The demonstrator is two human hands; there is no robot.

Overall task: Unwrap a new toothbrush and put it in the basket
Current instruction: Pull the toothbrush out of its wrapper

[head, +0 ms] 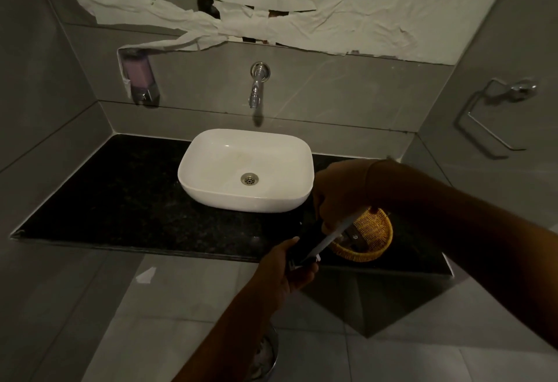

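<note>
A long, thin wrapped toothbrush (pixel 330 236) stretches diagonally between my two hands, just left of the basket. My left hand (pixel 290 267) grips its lower end in front of the counter edge. Its upper end sits in my right hand (pixel 338 191), which is above the basket's left rim. The wicker basket (pixel 379 230) stands on the right part of the black counter (pixel 120 194) and has small dark items inside. In the dim light I cannot tell whether the wrapper is open.
A white basin (pixel 246 170) sits mid-counter under a wall tap (pixel 258 85). A soap dispenser (pixel 139 78) hangs on the left wall, a metal towel ring (pixel 495 112) on the right. A metal bin (pixel 265 354) stands on the floor below, and a paper scrap (pixel 146 274) lies there.
</note>
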